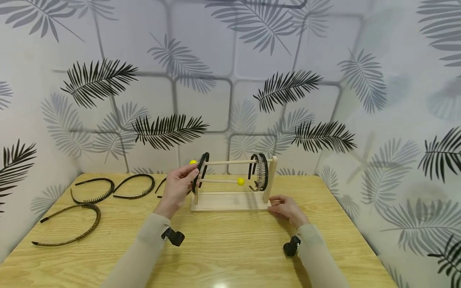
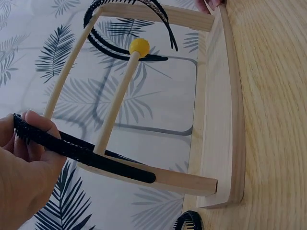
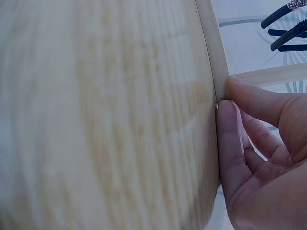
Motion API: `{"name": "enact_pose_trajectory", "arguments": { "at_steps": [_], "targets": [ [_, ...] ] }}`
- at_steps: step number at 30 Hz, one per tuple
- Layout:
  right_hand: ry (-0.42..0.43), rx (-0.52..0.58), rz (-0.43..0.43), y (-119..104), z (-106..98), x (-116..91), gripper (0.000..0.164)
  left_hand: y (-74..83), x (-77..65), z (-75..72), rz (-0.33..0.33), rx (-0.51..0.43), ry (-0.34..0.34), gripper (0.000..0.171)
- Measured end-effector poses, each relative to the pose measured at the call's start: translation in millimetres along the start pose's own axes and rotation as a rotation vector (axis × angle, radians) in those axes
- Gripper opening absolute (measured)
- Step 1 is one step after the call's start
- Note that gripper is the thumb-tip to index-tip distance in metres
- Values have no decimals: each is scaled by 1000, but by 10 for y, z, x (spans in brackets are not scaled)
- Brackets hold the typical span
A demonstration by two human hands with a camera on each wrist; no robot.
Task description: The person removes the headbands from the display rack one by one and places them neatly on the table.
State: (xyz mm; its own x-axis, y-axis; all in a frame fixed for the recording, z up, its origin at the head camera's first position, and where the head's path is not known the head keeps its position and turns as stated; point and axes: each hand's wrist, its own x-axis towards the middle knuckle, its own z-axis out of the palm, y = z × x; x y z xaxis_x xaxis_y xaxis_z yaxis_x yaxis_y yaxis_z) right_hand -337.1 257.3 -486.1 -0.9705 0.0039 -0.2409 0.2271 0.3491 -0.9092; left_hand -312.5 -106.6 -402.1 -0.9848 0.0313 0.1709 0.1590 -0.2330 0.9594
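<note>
A black toothed headband [image 2: 110, 165] is pinched between the thumb and fingers of my left hand [image 1: 175, 190], at the left end of the wooden stand. It hangs around the stand's upper rod [image 1: 230, 162], close to the left upright. My right hand [image 1: 287, 209] grips the right front corner of the stand's base [image 1: 228, 202] with thumb and fingers. Near the right upright, a black headband [image 1: 265, 172] and one with a sparkly band [image 1: 259, 178] hang on the upper rod. The lower rod carries a yellow ball [image 1: 241, 181] on its end; another yellow ball [image 1: 193, 162] shows by my left fingers.
On the left of the wooden table [image 1: 223, 248] lie a brown headband [image 1: 98, 220], a black headband [image 1: 113, 187] and another black headband [image 1: 153, 185]. One more is partly hidden behind my left hand. A patterned wall [image 1: 201, 100] stands behind the table.
</note>
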Motion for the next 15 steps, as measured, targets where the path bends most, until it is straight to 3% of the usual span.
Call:
{"name": "enact_pose_trajectory", "arguments": {
  "at_steps": [8,15],
  "targets": [
    [8,-3,-1,1,-1,17,47,34,36,-114,13,-29,20,37],
    [11,7,1,-1,8,17,46,48,30,-202,18,59,80,38]
  ]
}}
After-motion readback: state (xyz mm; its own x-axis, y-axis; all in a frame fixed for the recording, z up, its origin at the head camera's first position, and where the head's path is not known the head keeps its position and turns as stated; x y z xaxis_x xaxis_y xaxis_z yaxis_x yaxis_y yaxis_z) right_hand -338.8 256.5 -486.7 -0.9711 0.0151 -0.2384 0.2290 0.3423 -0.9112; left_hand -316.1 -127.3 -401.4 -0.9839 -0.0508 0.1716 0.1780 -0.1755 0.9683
